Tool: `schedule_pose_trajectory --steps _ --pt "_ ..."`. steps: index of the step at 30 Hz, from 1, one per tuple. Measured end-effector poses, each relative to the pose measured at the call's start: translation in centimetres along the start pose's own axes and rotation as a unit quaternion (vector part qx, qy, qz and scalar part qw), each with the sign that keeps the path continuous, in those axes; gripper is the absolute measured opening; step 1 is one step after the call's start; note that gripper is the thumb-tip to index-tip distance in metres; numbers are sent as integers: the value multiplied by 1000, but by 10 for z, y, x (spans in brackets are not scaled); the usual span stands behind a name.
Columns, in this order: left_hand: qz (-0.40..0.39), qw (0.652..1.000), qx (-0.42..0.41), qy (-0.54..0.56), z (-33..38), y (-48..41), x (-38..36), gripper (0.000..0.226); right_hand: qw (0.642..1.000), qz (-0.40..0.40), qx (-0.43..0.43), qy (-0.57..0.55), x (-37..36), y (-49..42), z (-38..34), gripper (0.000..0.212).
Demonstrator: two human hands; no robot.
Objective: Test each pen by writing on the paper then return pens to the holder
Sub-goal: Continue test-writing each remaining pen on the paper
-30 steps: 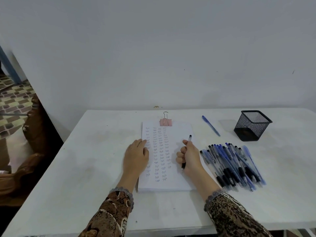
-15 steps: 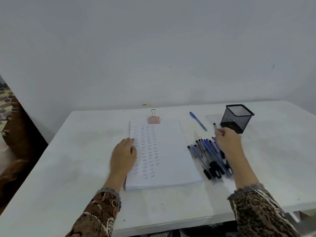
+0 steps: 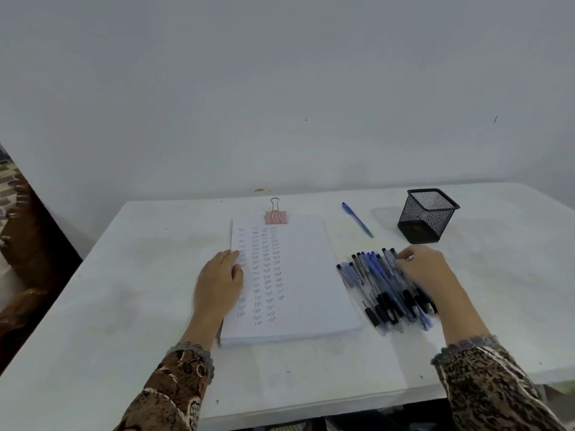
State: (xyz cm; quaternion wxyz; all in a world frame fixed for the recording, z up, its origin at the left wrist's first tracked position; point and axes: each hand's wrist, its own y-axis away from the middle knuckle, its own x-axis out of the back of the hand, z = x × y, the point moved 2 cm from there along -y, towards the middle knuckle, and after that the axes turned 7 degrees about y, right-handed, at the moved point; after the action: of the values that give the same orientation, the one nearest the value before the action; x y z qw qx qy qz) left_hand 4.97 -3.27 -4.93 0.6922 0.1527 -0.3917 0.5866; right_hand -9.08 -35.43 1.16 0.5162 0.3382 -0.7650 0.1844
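The paper pad [image 3: 306, 275], held by a pink binder clip [image 3: 275, 216], carries columns of handwritten test words on its left half. My left hand [image 3: 217, 283] lies flat on the pad's left edge. A pile of several blue and black pens [image 3: 379, 290] lies right of the pad. My right hand [image 3: 424, 270] rests over the pile's right side, its fingertips curled round the top end of a pen there. The black mesh holder [image 3: 427, 216] stands behind the pile. One blue pen [image 3: 357, 219] lies alone between the clip and the holder.
The white table [image 3: 124, 300] stands against a plain wall. Its front edge is near my sleeves and its left edge drops toward brown furniture [image 3: 21, 275]. Bare tabletop shows left of the pad and right of the holder.
My right hand left the pad with a black pen, swung toward the holder, then came down on the pile. That pen no longer shows in the hand. My left hand stayed put.
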Motion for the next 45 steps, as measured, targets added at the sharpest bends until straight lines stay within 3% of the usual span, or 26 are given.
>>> schedule_pose_trajectory --steps 5,10,15,19,23,26,28,33,34,36,38,41,43,45 --pt "7 1000 1 7 0 1 0 39 997 -3 -7 72 2 -7 -10 28" --pt "7 1000 -2 5 0 0 0 39 997 29 42 50 16 -30 -43 30" --pt "0 1000 -1 -5 -1 -1 0 40 990 -68 104 74 4 -52 -76 42" --pt "2 1000 0 -2 -2 -1 -1 40 972 -126 123 155 -20 -75 -74 44" --pt "11 1000 -5 0 -3 -2 -2 40 969 -38 156 187 -34 -91 -74 34" --pt "14 1000 -3 2 -3 -3 -2 40 977 -15 139 163 -41 -96 -73 13" --pt "11 1000 -3 1 -2 -3 -2 40 979 -2 121 162 -44 -99 -70 31" --pt "11 1000 -1 3 -3 -3 -2 40 983 -45 87 156 -31 -98 -85 36" --pt "11 1000 -1 4 -3 -3 -2 40 987 -70 79 120 -26 -97 -90 39" --pt "13 1000 -1 8 -3 -3 -1 40 989 -123 63 -55 -18 -92 -103 32" --pt "12 1000 -3 12 -3 -3 -1 40 948 -167 67 -264 -11 -74 -121 20" --pt "7 1000 -4 9 -3 -2 -1 40 855 -256 57 -448 -20 -35 -143 21" --pt "6 1000 -3 10 -2 -2 0 40 776 -286 25 -561 -36 -13 -146 24" --pt "3 1000 -2 12 -1 -1 1 40 686 -269 0 -676 -53 3 -143 24"
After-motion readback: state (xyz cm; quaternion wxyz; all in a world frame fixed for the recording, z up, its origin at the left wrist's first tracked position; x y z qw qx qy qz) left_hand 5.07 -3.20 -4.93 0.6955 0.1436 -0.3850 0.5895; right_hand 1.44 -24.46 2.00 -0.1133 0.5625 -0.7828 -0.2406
